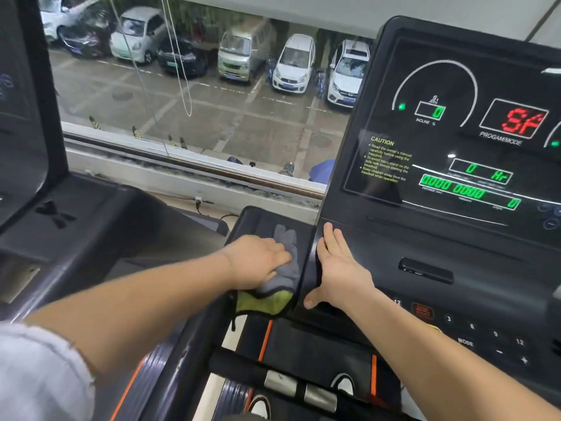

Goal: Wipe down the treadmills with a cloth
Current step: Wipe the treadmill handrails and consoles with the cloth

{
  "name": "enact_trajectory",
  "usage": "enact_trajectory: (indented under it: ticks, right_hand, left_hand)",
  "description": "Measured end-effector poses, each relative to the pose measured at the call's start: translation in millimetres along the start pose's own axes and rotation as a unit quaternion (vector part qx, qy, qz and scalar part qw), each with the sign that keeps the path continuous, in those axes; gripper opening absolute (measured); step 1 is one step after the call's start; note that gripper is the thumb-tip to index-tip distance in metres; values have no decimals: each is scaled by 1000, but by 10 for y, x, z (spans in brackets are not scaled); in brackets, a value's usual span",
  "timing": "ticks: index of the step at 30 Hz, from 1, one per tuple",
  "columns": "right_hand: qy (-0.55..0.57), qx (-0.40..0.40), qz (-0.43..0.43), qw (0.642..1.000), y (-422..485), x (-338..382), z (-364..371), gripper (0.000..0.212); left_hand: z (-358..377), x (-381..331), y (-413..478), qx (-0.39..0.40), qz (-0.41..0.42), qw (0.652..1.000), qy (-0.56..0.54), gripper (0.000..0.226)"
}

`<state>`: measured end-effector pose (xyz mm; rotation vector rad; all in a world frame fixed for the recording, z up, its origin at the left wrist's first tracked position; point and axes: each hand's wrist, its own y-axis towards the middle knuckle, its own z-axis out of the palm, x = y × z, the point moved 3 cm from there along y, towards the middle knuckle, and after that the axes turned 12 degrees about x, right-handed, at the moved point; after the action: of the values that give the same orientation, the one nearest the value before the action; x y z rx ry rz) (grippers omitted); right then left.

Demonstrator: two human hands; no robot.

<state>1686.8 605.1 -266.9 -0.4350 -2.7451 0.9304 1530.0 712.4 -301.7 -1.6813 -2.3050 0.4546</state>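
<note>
1. Left hand at the centre of the frame: palm down, fingers curled over the bunched cloth, pressing it onto the side tray of the treadmill console.
2. Right hand just to the right: flat, fully open, holding nothing, resting on the left edge of the console.
3. Cloth grey side up, its green corner hanging over the near rim of the tray; likely to slip off toward the bottom of the frame if pulled further that way.
4. Display at the right of the frame lit, so probably powered; red stop button and number keys close to the right wrist. Possible to press a key by accident when wiping there, and so to start the belt.
</note>
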Motion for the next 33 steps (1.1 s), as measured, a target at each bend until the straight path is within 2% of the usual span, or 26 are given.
enact_trajectory:
  ticks: [3,5,7,8,9,11,12,14,16,17,18,19,21,22,23,25,26,28,33]
  right_hand:
    - [-7,2,7,1000,41,-12,-1,147]
    - [-10,-4,7,1000,44,-3,-15,148]
    - [-17,-6,1,1000,28,7,3,145]
    - [-17,-12,-4,1000,20,0,19,143]
    - [-12,-21,-8,1000,9,-18,30,143]
    - [-8,-32,-15,999,-39,-47,33,146]
    - [-18,-39,-19,999,-62,-48,24,147]
    - [-56,-72,-40,995,-74,-33,-20,148]
    - [-99,-79,-64,990,-60,22,-64,146]
    - [-108,-68,-69,989,-48,42,-69,143]
    - [-102,-57,-70,991,-29,51,-69,139]
    - [-86,-50,-68,993,-8,48,-66,133]
    - [-44,-42,-64,996,18,16,-42,127]
    - [-25,-39,-64,997,17,-10,-22,127]
    - [-8,-35,-67,997,11,-35,3,127]
    - [22,-33,-74,997,-1,-75,27,127]
    - [35,-33,-76,996,0,-81,30,126]
    - [44,-29,-78,996,-1,-65,11,123]
    - [42,-9,-77,996,4,-62,-33,115]
  left_hand:
    - [51,-316,157,-4,-185,973,-141,36]
    - [71,-368,245,-28,-269,927,-260,34]
    - [95,-325,238,-45,-295,868,-396,38]
    - [112,-289,210,-53,-296,827,-475,40]
    - [140,-254,166,-58,-291,763,-574,42]
    - [160,-286,11,-57,-254,596,-760,40]
    - [146,-294,-103,-57,-242,532,-809,37]
    - [87,-200,-313,-89,-242,456,-852,43]
    - [-50,-9,-478,-180,-229,394,-872,45]
    - [-162,85,-535,-234,-209,385,-868,38]
    - [-296,162,-588,-287,-197,413,-842,28]
    - [-443,200,-638,-335,-200,487,-781,20]
    - [-624,156,-681,-383,-222,681,-583,20]
    - [-595,88,-634,-371,-241,769,-461,24]
    - [-490,4,-533,-336,-246,837,-353,28]
    - [-89,-186,-205,-222,-206,929,-214,43]
    - [109,-261,-49,-165,-185,952,-181,57]
    - [317,-208,173,-113,-170,965,-165,70]
    - [114,163,551,-29,-134,972,-193,71]
